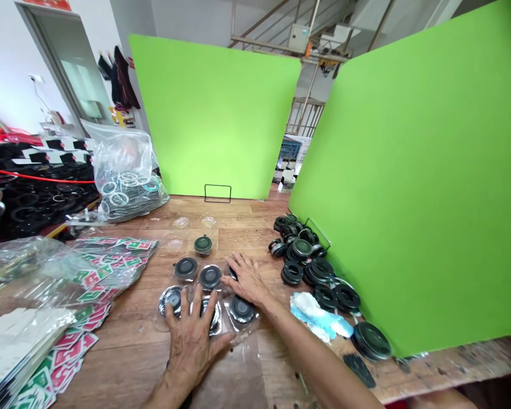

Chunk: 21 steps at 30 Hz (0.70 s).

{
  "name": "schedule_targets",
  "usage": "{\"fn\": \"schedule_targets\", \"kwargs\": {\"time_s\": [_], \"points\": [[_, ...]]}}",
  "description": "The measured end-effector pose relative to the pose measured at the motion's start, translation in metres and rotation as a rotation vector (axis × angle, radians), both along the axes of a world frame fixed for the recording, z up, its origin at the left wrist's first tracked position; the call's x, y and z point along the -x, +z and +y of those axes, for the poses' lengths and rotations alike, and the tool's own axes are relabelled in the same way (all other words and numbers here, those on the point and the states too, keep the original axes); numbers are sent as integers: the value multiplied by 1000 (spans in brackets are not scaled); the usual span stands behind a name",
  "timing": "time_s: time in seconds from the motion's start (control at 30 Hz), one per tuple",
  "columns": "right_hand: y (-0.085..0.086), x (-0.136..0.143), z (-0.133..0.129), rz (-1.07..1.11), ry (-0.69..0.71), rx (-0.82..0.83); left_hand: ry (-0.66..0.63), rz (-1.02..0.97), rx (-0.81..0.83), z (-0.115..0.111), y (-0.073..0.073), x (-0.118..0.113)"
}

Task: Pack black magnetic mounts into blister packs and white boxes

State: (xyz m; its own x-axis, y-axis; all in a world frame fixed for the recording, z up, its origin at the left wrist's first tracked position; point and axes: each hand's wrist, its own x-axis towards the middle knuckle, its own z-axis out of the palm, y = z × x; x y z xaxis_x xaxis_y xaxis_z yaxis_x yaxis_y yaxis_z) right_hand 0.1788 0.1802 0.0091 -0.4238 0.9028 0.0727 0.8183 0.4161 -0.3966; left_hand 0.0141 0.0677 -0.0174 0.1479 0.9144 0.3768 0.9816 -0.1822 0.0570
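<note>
Several black round disc parts sit in a clear plastic blister tray (238, 338) on the wooden table. My left hand (191, 335) lies spread over the near row, its fingers across a black disc (170, 298) at the left and the one beside it. My right hand (247, 278) rests palm down at the tray's right side, fingers stretched and partly hiding a black disc (233, 273). Between the hands a middle disc (210, 276) shows, with another disc (242, 309) just below my right hand. Farther off, one dark disc (203, 244) sits at the tray's far part.
To the right, black ring parts (319, 270) lie heaped by a green panel (417, 199). A blue-and-white cloth (319, 318) lies nearer. Printed cards (63, 358) and a plastic bag of rings (128, 182) occupy the left. A wire stand (217, 201) stands at the back.
</note>
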Motion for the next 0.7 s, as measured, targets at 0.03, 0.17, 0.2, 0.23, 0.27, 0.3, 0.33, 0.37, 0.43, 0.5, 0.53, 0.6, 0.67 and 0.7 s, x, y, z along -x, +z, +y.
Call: {"fn": "schedule_targets", "kwargs": {"time_s": [0.03, 0.17, 0.2, 0.23, 0.27, 0.3, 0.33, 0.37, 0.43, 0.5, 0.53, 0.6, 0.67, 0.7], "points": [[1, 3, 9, -11, 6, 2, 21, -1, 7, 4, 1, 0], [6, 14, 46, -43, -17, -3, 69, -34, 30, 22, 1, -4], [8, 19, 57, -46, -14, -4, 77, -46, 38, 25, 0, -4], [11, 24, 68, -49, -11, -6, 89, -58, 49, 29, -1, -4], [14, 30, 80, -52, -8, -11, 97, -69, 63, 32, -1, -3], [17, 38, 92, -54, -7, -16, 100, -80, 74, 36, -1, 1], [20, 47, 105, -56, -7, -21, 103, -90, 82, 40, 1, 6], [23, 57, 118, -59, -6, -27, 110, -100, 85, 45, 4, 13], [29, 81, 144, -69, 12, -37, 144, -122, 70, 60, 13, 33], [31, 108, 167, -85, 70, -36, 222, -158, 64, 82, 26, 57], [31, 121, 176, -97, 112, -27, 262, -177, 85, 96, 33, 70], [28, 143, 189, -130, 199, 3, 314, -202, 182, 126, 44, 93], [24, 158, 197, -160, 259, 33, 293, -204, 291, 156, 48, 110], [21, 162, 200, -169, 277, 41, 264, -202, 336, 170, 48, 117]]}}
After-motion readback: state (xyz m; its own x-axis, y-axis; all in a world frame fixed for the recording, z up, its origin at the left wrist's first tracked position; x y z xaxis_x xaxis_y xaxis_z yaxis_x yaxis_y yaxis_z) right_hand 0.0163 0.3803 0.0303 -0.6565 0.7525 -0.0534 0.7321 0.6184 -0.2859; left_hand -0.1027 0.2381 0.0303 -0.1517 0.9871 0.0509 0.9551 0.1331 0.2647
